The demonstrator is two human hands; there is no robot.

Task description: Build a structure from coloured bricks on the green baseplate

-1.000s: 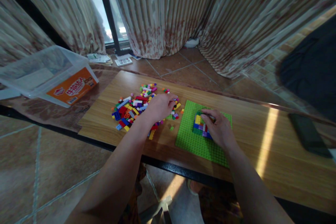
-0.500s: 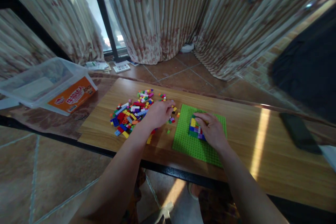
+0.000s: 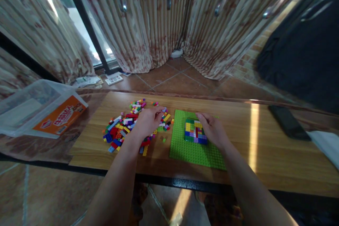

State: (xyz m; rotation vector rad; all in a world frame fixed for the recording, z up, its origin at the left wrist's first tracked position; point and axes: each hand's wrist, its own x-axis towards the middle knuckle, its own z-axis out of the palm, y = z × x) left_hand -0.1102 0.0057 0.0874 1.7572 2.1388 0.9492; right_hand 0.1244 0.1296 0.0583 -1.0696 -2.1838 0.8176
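Note:
My left hand [image 3: 147, 121] is over the right side of a pile of mixed toy building bricks [image 3: 124, 123]. Its thumb and fingertips come together at the pile's far right edge; what they pinch, if anything, is too small to make out. On a green studded baseplate [image 3: 182, 153] sits a low, roughly square build of multicoloured bricks [image 3: 194, 135]. My right hand [image 3: 213, 129] is at the build's right side, fingers curled together by its far right corner. Whatever lies under those fingers is hidden.
A clear plastic box [image 3: 63, 93] with an orange label stands left of the wooden board [image 3: 90, 130]. At the right lie a dark phone-like slab [image 3: 287, 122] and white paper [image 3: 324, 144]. A small green brick [image 3: 164, 140] lies between pile and baseplate. Striped curtains [image 3: 156, 24] hang behind.
The view has tilted up and shifted right. My right hand has drawn back toward the build's right side, uncovering more of its top. My left hand remains over the pile.

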